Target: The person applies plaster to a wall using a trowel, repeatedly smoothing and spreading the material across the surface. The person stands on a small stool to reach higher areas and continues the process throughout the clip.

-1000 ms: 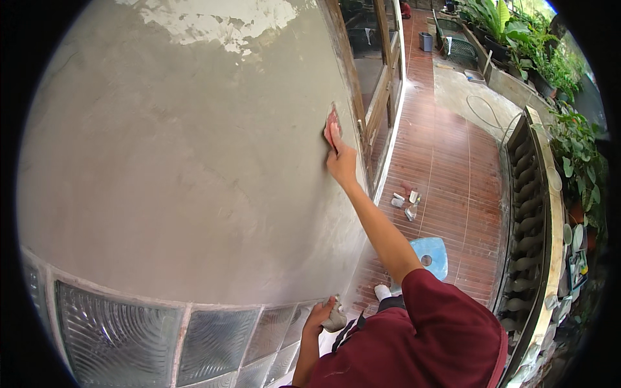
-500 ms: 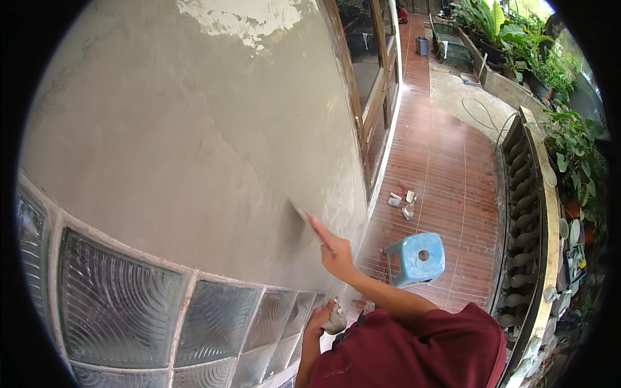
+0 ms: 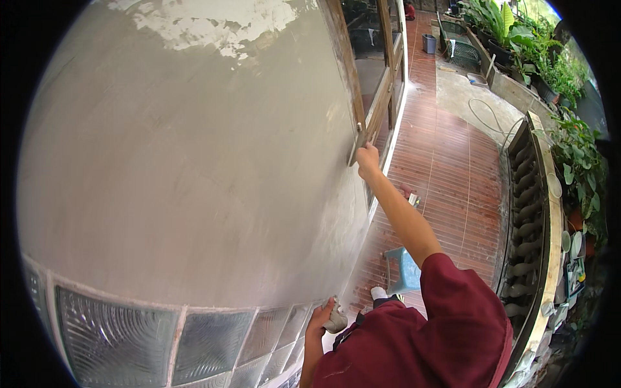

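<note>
My right hand (image 3: pixel 368 163) reaches out along the wall, closed on a flat putty knife (image 3: pixel 353 149). Its blade is seen nearly edge-on, at the wall's right side close to the wooden door frame (image 3: pixel 383 97). The wall (image 3: pixel 194 161) has a smooth grey-beige coat, with a rough white patch (image 3: pixel 220 22) at the top. Low by my body, my left hand (image 3: pixel 318 318) is closed round a grey lump of putty (image 3: pixel 336 319). Whether a board or blade lies under the lump cannot be seen.
Glass blocks (image 3: pixel 213 339) run below the coated wall. A blue stool (image 3: pixel 405 271) stands on the red tiled floor (image 3: pixel 446 187), partly hidden by my sleeve. To the right runs a baluster railing (image 3: pixel 527 226); potted plants (image 3: pixel 511 39) and a grey bin (image 3: pixel 429 44) are farther off.
My right hand has moved up and right with the putty knife, from the lower wall to beside the door frame. My left hand stays low with the grey lump. The view has shifted somewhat.
</note>
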Tool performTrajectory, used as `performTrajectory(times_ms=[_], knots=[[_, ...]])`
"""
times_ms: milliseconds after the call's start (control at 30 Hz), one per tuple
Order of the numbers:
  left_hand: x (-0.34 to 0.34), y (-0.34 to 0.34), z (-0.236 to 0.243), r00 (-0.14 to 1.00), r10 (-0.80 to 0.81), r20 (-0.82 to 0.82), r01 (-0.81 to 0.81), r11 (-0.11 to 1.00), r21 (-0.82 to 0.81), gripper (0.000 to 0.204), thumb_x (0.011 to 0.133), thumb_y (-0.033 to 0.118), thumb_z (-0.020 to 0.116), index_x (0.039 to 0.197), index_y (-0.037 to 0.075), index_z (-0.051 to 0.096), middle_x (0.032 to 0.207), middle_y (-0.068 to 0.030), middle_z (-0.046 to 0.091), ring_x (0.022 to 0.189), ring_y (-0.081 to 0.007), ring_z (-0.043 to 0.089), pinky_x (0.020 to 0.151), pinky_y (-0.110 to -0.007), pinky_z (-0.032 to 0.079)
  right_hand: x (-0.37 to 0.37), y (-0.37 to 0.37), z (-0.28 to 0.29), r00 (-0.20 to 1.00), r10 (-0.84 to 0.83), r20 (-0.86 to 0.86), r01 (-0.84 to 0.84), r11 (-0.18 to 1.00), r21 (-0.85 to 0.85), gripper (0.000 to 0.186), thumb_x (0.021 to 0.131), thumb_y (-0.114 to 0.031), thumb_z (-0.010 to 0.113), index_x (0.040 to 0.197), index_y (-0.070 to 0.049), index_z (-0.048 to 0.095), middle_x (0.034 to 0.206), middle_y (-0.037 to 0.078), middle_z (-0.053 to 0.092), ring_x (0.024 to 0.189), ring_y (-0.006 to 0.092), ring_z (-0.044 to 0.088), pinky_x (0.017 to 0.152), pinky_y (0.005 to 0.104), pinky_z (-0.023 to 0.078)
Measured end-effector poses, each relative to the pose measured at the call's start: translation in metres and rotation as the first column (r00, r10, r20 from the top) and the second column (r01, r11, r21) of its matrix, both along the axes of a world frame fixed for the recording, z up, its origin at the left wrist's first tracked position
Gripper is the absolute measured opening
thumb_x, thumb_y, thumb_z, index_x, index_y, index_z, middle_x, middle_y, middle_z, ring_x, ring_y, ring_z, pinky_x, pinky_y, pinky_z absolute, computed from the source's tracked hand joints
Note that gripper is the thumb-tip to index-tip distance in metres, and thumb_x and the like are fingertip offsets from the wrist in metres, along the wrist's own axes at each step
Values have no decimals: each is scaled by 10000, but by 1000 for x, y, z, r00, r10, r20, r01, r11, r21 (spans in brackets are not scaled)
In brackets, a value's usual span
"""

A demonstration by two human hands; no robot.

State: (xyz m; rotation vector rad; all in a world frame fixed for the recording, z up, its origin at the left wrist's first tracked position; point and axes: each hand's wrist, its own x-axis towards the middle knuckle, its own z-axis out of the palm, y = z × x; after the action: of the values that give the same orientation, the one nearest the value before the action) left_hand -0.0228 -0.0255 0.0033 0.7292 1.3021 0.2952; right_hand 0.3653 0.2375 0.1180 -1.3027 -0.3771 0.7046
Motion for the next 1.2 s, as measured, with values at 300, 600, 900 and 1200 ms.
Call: performTrajectory(times_ms=[300, 600, 900, 1200], knots=[[49, 34, -13, 997, -14, 76, 7, 996, 94, 480, 857, 478, 648, 1034, 32, 628, 859, -14, 617, 763, -118, 585, 698, -281, 475, 12, 18, 125, 968, 211, -138, -200, 976, 88, 97, 718, 83, 446, 664, 18, 492, 627, 112, 463, 503, 206, 432, 422, 373, 324], [108, 53, -12, 973, -162, 163, 136, 978, 159, 499, 859, 539, 605, 932, 46, 633, 785, -28, 617, 701, -137, 588, 646, -286, 471, 60, -24, 355, 799, 477, 366, -599, 681, 421, 136, 816, 61, 471, 718, 32, 562, 726, 84, 553, 663, 180, 566, 727, 378, 546], [113, 41, -9, 975, -148, 167, 121, 980, 159, 487, 873, 516, 603, 969, 39, 633, 848, -38, 636, 741, -138, 594, 675, -293, 473, 106, -80, 228, 918, 35, 394, -183, 921, 345, 101, 722, 42, 499, 704, -5, 587, 701, 111, 562, 681, 225, 577, 642, 349, 485], [67, 6, -29, 994, 10, 108, -14, 999, 38, 496, 871, 450, 637, 1125, 26, 591, 981, -49, 631, 887, -160, 603, 780, -305, 480, 42, -15, 4, 978, -108, -180, 70, 976, -205, 319, 831, -100, 463, 1103, 23, 573, 1005, 172, 620, 818, 271, 625, 626, 397, 484]])
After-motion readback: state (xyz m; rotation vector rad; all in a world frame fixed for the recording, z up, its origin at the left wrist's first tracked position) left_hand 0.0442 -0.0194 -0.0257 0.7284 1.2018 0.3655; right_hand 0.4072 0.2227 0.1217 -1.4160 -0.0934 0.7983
